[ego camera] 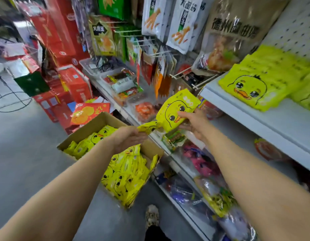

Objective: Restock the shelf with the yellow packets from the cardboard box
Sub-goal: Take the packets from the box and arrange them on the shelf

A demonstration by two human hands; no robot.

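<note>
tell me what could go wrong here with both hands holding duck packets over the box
The left hand pinches only the edge of a crumpled packet, so it may slip back into the cardboard box. The shelf stack already overhangs the shelf edge; adding the right hand's packet could push it off.

arms: bare, sleeveless | slipper [152, 216]: patterned | trouser leg [155, 233]: dark

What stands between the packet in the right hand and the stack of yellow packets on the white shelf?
Nothing visible. The right hand holds a yellow packet below and left of the white shelf. Open air lies between it and the stack of yellow packets; the bare shelf front is free. The wire hooks hang left of that path.
</note>
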